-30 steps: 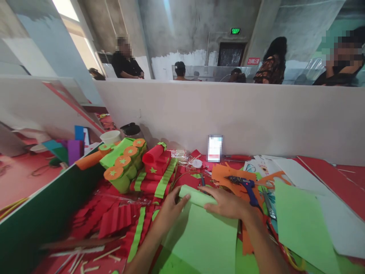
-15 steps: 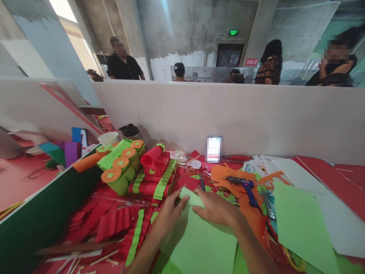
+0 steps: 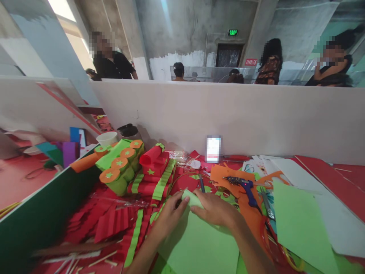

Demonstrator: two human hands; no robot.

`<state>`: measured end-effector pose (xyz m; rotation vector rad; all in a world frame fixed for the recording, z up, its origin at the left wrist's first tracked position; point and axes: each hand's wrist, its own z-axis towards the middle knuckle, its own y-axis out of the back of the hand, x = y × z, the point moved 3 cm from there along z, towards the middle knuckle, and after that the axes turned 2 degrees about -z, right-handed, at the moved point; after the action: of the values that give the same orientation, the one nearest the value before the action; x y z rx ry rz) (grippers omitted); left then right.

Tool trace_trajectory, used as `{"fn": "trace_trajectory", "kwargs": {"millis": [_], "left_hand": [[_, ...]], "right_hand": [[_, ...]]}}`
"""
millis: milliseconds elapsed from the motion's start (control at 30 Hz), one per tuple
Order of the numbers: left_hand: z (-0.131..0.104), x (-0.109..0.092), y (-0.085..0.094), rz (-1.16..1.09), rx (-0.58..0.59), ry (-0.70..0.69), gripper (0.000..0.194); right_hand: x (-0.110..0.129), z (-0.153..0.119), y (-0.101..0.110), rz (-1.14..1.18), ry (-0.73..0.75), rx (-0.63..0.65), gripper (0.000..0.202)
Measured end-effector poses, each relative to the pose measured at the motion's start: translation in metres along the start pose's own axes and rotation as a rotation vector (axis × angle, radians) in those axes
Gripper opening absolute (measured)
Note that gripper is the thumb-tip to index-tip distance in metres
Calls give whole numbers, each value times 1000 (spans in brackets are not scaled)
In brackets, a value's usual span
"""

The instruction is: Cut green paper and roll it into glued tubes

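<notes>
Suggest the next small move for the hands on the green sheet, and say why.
Probably keep rolling toward the body: the left hand and right hand pinch a roll formed only at the far edge of the light green sheet, and most of it lies flat and unrolled below them.

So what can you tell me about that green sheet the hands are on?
The green sheet is light green, looks like thin craft foam or paper, and lies flat on the cluttered red table. Its far edge is curled into a small roll. The left hand pinches the roll's left end; the right hand covers its right part.
</notes>
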<state>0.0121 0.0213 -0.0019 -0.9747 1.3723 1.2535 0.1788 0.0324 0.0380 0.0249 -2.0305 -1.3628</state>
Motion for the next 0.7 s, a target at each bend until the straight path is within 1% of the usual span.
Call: {"fn": "trace_trajectory", "kwargs": {"millis": [100, 200, 233, 300, 400, 500, 700], "left_hand": [[-1, 0, 0, 0, -5, 31, 36], [-2, 0, 2, 20, -26, 32, 42], [-3, 0, 2, 33, -26, 26, 42], [-3, -2, 1, 54, -12, 3, 35], [-3, -4, -1, 56, 41, -26, 26], [-4, -2, -4, 56, 92, -10, 25], [-8, -2, -5, 88, 89, 46, 28]], "right_hand": [[2, -1, 1, -24, 3, 0, 54], [7, -2, 3, -46, 8, 14, 51], [8, -2, 3, -54, 15, 20, 50], [10, -1, 1, -72, 33, 36, 50], [10, 1, -5, -91, 47, 61, 50], [9, 2, -8, -95, 43, 69, 51], [10, 3, -10, -96, 40, 89, 49]]}}
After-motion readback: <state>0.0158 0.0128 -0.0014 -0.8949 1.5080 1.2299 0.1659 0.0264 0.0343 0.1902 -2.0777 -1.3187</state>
